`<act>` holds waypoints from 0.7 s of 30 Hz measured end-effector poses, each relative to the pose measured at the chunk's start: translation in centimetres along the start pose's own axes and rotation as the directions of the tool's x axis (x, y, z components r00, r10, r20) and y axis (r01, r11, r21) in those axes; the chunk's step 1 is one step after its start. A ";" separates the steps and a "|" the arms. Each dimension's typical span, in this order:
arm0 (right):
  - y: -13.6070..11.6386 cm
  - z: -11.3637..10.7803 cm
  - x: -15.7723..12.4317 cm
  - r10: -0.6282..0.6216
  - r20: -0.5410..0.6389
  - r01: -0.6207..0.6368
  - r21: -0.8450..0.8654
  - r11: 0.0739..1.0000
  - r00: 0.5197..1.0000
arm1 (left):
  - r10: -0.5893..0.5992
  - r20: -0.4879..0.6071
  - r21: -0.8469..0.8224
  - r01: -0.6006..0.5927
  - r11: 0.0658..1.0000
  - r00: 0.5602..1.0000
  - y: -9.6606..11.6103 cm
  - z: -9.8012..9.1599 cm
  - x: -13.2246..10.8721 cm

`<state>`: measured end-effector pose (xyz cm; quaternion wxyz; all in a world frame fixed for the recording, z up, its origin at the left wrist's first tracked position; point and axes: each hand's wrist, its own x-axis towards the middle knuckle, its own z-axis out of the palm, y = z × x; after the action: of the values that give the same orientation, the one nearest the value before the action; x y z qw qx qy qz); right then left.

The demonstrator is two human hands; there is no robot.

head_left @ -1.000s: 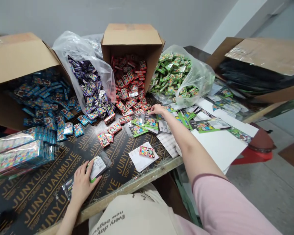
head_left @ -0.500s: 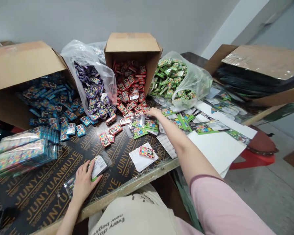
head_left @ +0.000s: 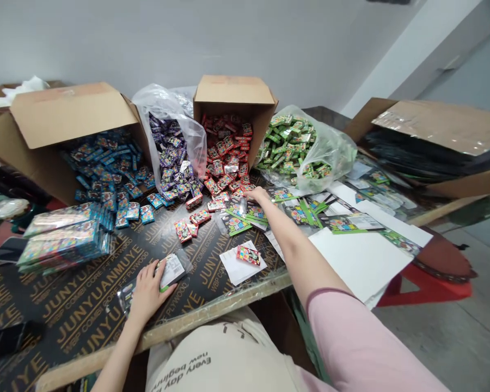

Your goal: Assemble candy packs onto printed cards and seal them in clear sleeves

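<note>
A: ok, what can you actually read on that tabletop (head_left: 77,305)?

B: JUNYUANMUYE in gold caps, over and over, with "WBP COMBI CORE F-F PLYWOOD" in smaller print. Cream clothing (head_left: 228,356) at the bottom says "Every day" and "new begin…", then it gets lost. Lettering on the little packs is too small for me.

A: And the containers?

B: Left carton (head_left: 77,109) = blue packs (head_left: 106,163). Clear bag beside it (head_left: 196,141) = purple packs (head_left: 171,152). Middle carton (head_left: 234,90) = red packs (head_left: 224,147), spilling out the front. Bag to its right (head_left: 338,149) = green packs (head_left: 288,133). The box far right (head_left: 441,122) has dark flat stuff in it, can't tell what.

A: Hands?

B: Left hand (head_left: 149,291) lies over a clear-sleeved packet (head_left: 173,270) with a barcode label, flat near the table's front edge. Fingers a bit spread; clamped or just resting, can't tell. Right hand (head_left: 256,195) is at the green-and-black cards (head_left: 237,223), just by the spilled reds. Fingertips are too hidden to say if they're pinching anything.
</note>
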<state>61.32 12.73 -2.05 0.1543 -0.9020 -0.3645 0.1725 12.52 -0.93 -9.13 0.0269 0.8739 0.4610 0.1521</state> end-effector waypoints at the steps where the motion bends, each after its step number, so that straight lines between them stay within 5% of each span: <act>1: -0.5 -0.2 -0.4 0.019 -0.027 -0.018 0.041 0.999 0.999 | 0.000 -0.007 -0.007 0.000 1.000 1.000 0.0 0.0 -0.1; 6: -3.8 -2.3 -2.4 -0.036 -0.147 0.088 0.359 0.929 0.988 | -0.033 0.026 -0.072 0.035 0.997 0.999 0.0 -0.8 0.2; 10: -6.6 -1.4 -7.6 -0.177 -0.090 0.196 0.571 0.797 0.980 | -0.234 -0.009 -0.348 0.216 0.912 0.972 2.6 -2.4 2.8; 12: -7.6 1.0 -12.3 -0.310 0.075 0.141 0.773 0.619 0.948 | -0.325 -0.006 -0.655 0.242 0.716 0.946 4.9 -3.4 4.8; 14: -7.9 3.9 -17.7 -0.474 0.284 -0.078 0.910 0.408 0.833 | -0.394 0.058 -0.891 0.225 0.394 0.917 7.0 -4.2 6.8; 17: -6.9 7.1 -24.8 -0.585 0.430 -0.257 0.898 0.358 0.688 | -0.560 0.163 -0.986 0.152 -0.066 0.812 8.3 -5.2 8.3; 19: -5.9 7.8 -27.4 -0.647 0.429 -0.173 0.890 0.422 0.631 | -0.635 0.263 -0.960 0.130 -0.249 0.726 7.8 -5.9 8.1; 21: -5.0 7.6 -28.3 -0.727 0.287 0.104 0.892 0.441 0.623 | -0.619 0.367 -0.921 0.179 -0.345 0.695 6.8 -6.6 7.4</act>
<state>35.93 -2.79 -1.17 0.4530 -0.4739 -0.4985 0.5672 19.93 0.52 0.26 0.6443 0.2740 0.4623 0.5441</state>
